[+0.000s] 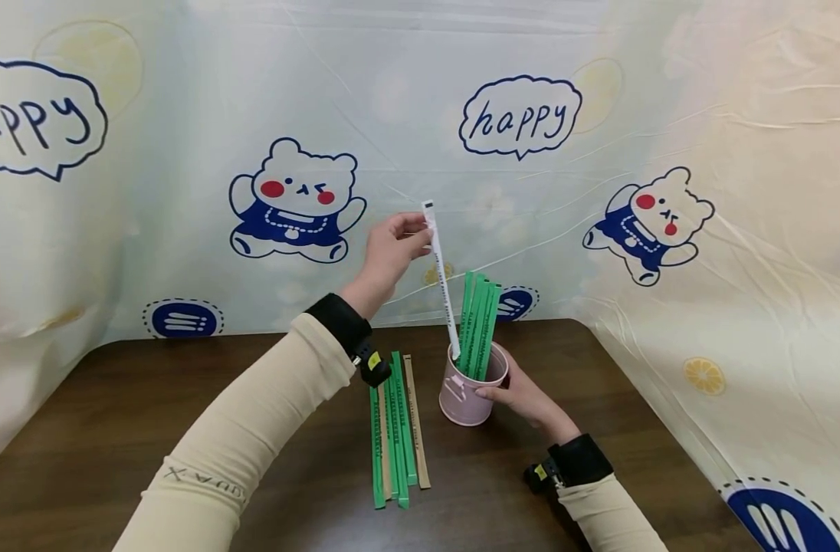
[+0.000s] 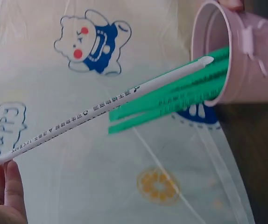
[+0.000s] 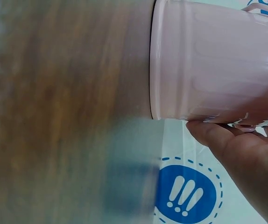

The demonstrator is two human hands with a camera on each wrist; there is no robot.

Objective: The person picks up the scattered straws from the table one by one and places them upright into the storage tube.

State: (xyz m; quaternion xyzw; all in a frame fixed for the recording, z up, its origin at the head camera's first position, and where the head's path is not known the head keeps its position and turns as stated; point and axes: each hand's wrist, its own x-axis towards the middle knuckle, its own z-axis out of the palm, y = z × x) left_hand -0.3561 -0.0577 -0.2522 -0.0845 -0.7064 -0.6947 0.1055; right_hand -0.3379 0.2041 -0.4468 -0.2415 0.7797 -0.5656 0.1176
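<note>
My left hand point(image 1: 395, 253) pinches the upper end of a long white straw-like stick point(image 1: 442, 284) with small dark printing along it. The stick slants down, and its pointed lower end point(image 2: 208, 60) is at the mouth of a small pink bucket point(image 1: 465, 402). Whether the tip is inside the rim I cannot tell. Several slim green printed sticks point(image 1: 477, 326), like wrapped straws, stand leaning in the bucket. My right hand point(image 1: 526, 391) grips the bucket from its right side, thumb toward the front; in the right wrist view fingers are partly hidden behind the pink wall point(image 3: 218, 60).
On the brown table point(image 1: 310, 468), left of the bucket, lie several green sticks point(image 1: 402, 429) and tan sticks point(image 1: 416, 429) side by side. A printed plastic sheet point(image 1: 420, 100) with bears rises behind the table and along its sides.
</note>
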